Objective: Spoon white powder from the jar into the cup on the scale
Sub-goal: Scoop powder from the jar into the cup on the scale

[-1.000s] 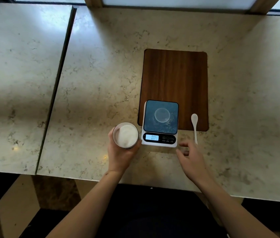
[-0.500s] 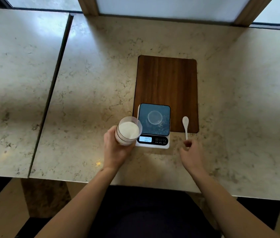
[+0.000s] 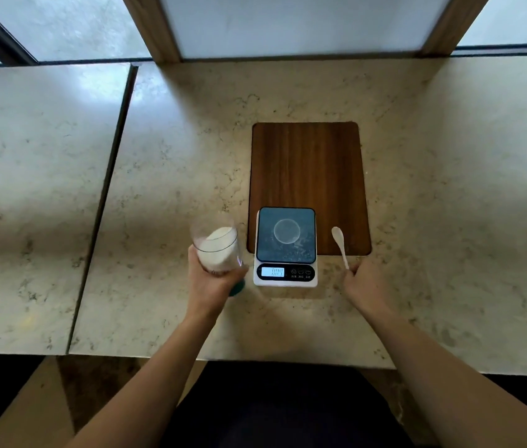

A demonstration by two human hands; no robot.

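Observation:
My left hand [image 3: 212, 282] grips a clear jar [image 3: 217, 245] of white powder, lifted and tilted just left of the scale. The white scale [image 3: 286, 247] has a dark glass top and a lit display at its front. A small clear cup [image 3: 287, 231] stands on the middle of its top. A white spoon [image 3: 340, 245] lies to the right of the scale, bowl pointing away from me. My right hand [image 3: 365, 282] pinches the near end of the spoon's handle. A green thing peeks out under my left hand; I cannot tell what it is.
The scale sits at the near edge of a dark wooden board [image 3: 309, 176] set in the marble table [image 3: 174, 163]. A dark seam [image 3: 103, 202] splits off a second table at the left. Window frames stand along the far edge.
My left hand has lifted the jar off the table and tilted it. My right hand slid to the spoon's handle end and closed on it. The camera tilted up a little.

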